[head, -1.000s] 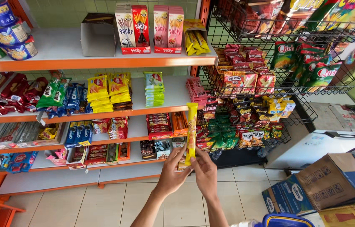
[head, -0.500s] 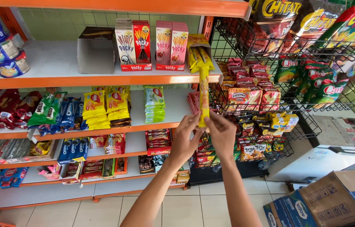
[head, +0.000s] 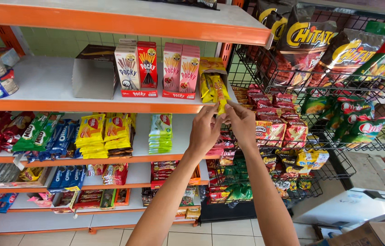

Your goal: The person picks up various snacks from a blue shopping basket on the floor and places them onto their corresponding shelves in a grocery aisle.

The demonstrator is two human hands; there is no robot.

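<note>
Both my hands are raised to the right end of the white shelf with an orange edge point(head: 56, 105). My left hand point(head: 205, 132) and my right hand point(head: 242, 124) together pinch the lower end of a thin yellow snack packet point(head: 220, 93). Its upper part lies inside a small yellow display box point(head: 211, 68) holding more yellow packets. Red and pink biscuit-stick boxes point(head: 158, 68) stand just left of that box.
A black wire rack point(head: 320, 132) full of chip and snack bags hangs to the right. An open brown carton point(head: 94, 73) sits on the same shelf. Lower shelves carry cookie packs and candy bars. A white chest freezer point(head: 365, 196) and a cardboard box stand at the lower right.
My hands have lifted the yellow packet from waist height up to the upper shelf, and its top end has gone into the yellow display box. The view has tilted upward.
</note>
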